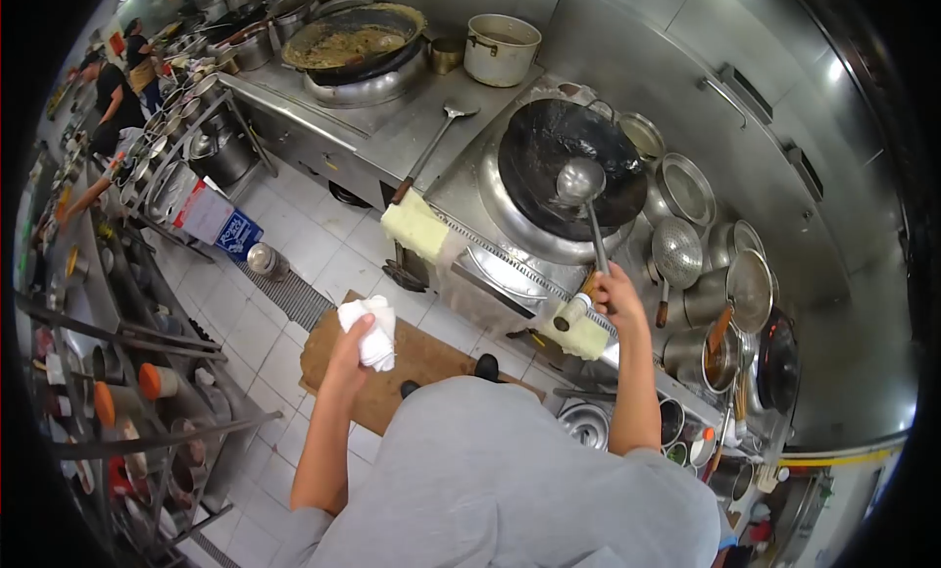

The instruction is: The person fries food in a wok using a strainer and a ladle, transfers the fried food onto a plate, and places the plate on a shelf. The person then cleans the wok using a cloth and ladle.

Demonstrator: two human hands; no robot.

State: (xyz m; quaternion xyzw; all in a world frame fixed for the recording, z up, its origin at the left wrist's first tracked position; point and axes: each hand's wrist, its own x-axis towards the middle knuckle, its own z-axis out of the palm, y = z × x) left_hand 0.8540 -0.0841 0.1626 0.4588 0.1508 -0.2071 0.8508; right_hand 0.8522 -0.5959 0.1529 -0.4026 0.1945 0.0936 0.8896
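My left hand (351,347) is closed on a folded white cloth (373,335), held over the floor mat away from the stove. In my right hand (618,298) is the handle of a metal ladle (580,182), fingers wrapped round it. The ladle's bowl rests in or just above a black wok (529,151), which sits on a round burner ring. Below the right hand is a yellow cloth (578,335) on the stove's front edge. Another yellow cloth (416,225) lies farther left, next to the handle of a wok spatula (436,147).
A large pan of brownish food (355,41) and a tall pot (502,50) stand at the back. Strainers (676,252) and pots (708,357) crowd the right side. Shelves with containers (157,382) line the left. Several people (118,102) stand at far left.
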